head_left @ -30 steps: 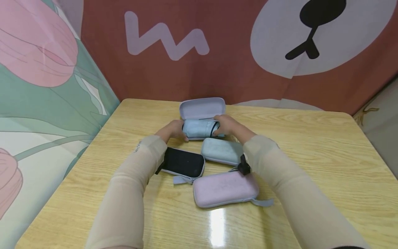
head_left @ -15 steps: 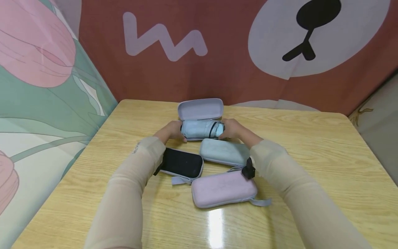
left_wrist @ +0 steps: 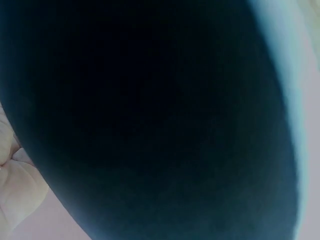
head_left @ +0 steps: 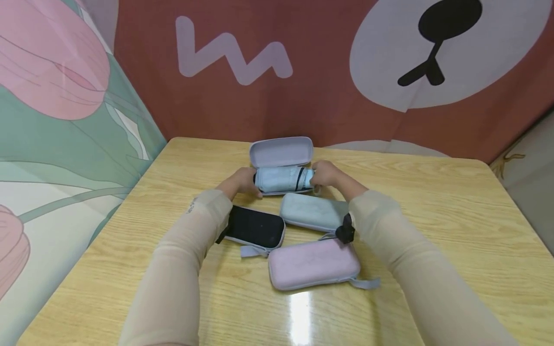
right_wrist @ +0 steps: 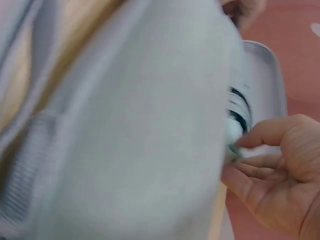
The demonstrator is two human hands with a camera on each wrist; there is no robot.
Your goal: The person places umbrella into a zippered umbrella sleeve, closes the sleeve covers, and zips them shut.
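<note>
A light blue folded umbrella (head_left: 279,179) with black bands lies lengthwise in an opened lavender hard case (head_left: 281,152), its lid standing up at the back. My left hand (head_left: 244,181) holds the left end of the case, thumb low at its front edge. At the other end, my right hand (head_left: 326,174) pinches the umbrella's tip. In the right wrist view, the thumb and forefinger of my right hand (right_wrist: 280,170) meet at a small greenish piece there. A closed black case mostly fills the left wrist view, hiding the left fingers' work.
Nearer me lie three closed zip cases: black (head_left: 258,226), pale blue-green (head_left: 313,211) and pink (head_left: 314,264), with grey pull tabs. They sit close together under my forearms on the wooden table (head_left: 433,221). A printed cloth wall (head_left: 320,96) rises behind the table.
My right hand has shifted right from over the umbrella's banded end to its tip, uncovering the pale blue end. The left hand stays at the case's left end.
</note>
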